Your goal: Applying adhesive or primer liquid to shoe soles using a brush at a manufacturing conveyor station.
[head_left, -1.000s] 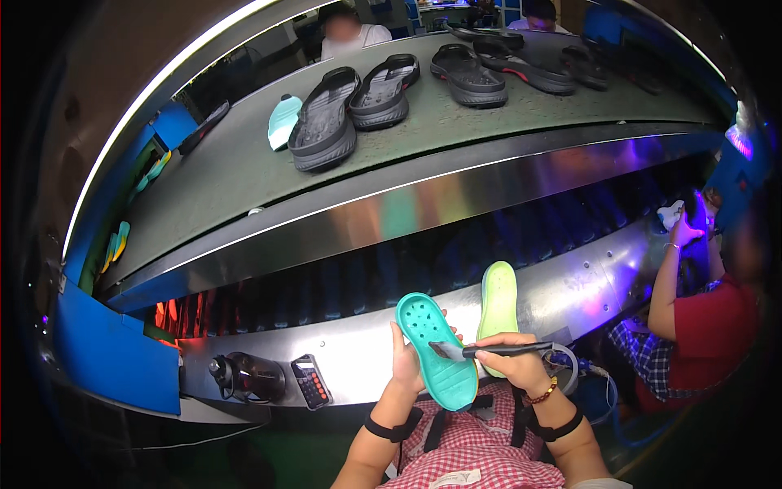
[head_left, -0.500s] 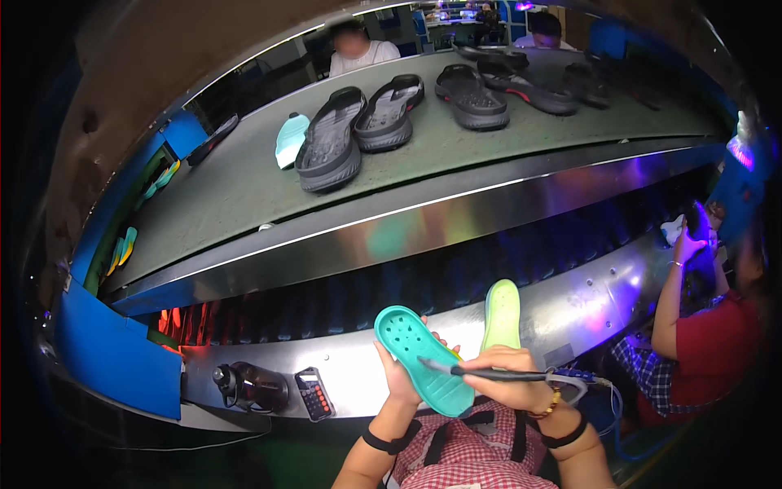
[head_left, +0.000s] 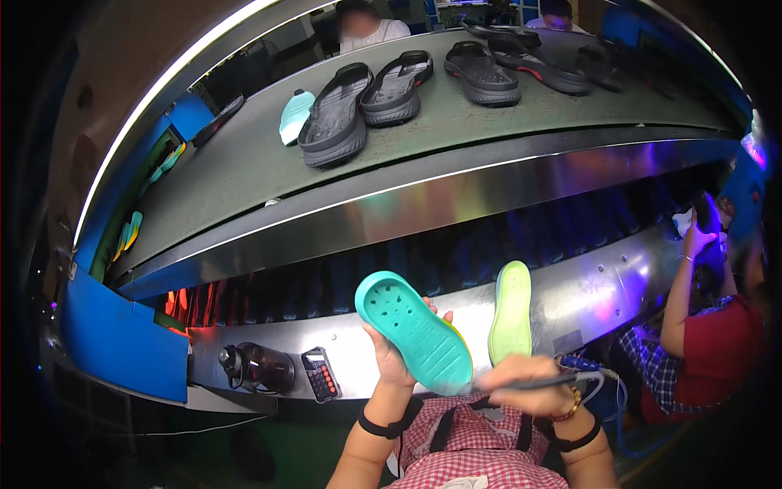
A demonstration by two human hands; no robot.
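My left hand [head_left: 391, 363] is closed around a turquoise shoe sole [head_left: 423, 341], gripping it by its edges. The sole's face with small holes and ridges is turned up, and a yellow strip shows along its right edge. In my right hand [head_left: 528, 383], smeared by motion, is a slim brush [head_left: 562, 380] with a dark handle and a grey hose at its back end. Its blurred tip is at the sole's near end; whether it touches cannot be made out. Just beyond my right hand, a lime-green sole [head_left: 512, 314] lies on the metal ledge [head_left: 570, 306].
Black soles [head_left: 336, 122] and a pale turquoise piece [head_left: 296, 116] lie on the green conveyor belt [head_left: 244, 175]. A dark bottle [head_left: 257, 368] and a calculator [head_left: 320, 375] sit on the ledge at left. To the right, a co-worker in red [head_left: 717, 342] handles a dark sole [head_left: 707, 216].
The brush has moved from the middle of the turquoise sole to its near end. My left hand has shifted the sole slightly left and away from me. The whole view has tilted a little.
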